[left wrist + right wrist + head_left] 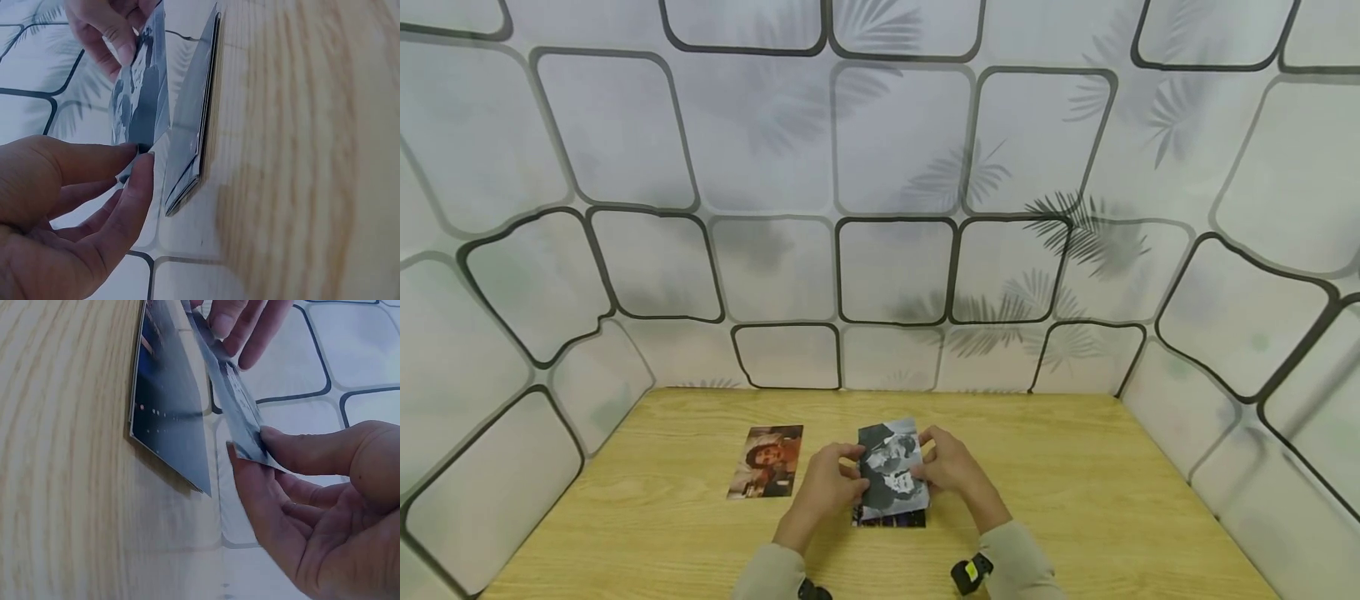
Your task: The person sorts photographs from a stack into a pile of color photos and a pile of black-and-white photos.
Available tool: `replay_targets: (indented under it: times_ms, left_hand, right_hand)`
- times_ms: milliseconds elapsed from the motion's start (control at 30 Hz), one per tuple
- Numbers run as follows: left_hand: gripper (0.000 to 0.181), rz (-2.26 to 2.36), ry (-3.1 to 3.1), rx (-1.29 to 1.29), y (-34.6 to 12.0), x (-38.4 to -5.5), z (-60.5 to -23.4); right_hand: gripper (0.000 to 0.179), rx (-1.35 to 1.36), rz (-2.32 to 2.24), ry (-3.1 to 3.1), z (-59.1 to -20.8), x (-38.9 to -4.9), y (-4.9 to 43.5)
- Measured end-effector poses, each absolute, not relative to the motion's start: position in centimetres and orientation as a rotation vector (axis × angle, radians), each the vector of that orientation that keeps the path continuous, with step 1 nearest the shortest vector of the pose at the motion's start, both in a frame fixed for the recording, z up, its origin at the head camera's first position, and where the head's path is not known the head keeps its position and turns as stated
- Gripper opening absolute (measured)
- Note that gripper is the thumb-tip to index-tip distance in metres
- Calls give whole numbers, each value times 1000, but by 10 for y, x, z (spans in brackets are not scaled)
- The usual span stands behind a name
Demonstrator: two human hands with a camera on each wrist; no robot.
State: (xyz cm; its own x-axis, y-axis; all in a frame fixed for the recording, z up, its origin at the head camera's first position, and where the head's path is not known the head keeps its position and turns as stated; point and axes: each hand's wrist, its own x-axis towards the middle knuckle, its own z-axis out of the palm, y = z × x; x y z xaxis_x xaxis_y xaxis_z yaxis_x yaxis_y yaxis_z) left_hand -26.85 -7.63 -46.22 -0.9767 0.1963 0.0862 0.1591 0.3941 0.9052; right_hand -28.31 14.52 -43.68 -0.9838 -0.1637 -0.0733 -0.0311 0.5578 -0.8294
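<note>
A black-and-white photo is held up between both hands, lifted off a small stack of photos on the table. My left hand pinches its left edge between thumb and fingers. At the opposite edge, the thumb and fingers of my right hand pinch it too. In the left wrist view the raised photo stands apart from the stack. The right wrist view shows a dark, glossy picture with small lights on top of the stack.
To the left on the wooden table lies a colour photo of people in warm tones. A patterned cloth backdrop rises behind the table and along both sides.
</note>
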Motion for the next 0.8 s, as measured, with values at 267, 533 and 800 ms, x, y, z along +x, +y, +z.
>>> replay_targets:
  times_ms: [267,533,800]
  left_hand:
    - [49,1644,2666,368,-76,-268,-461]
    - [50,1642,2667,359,-74,-267,-458]
    - [50,1680,2633,412,-70,-265,-460]
  right_hand:
    - [33,-162,-1428,2623,-432,-280,151]
    - [37,-161,-1457,2628,-431,-282,154]
    - [56,-218,-1485,2626,-429,-280,161]
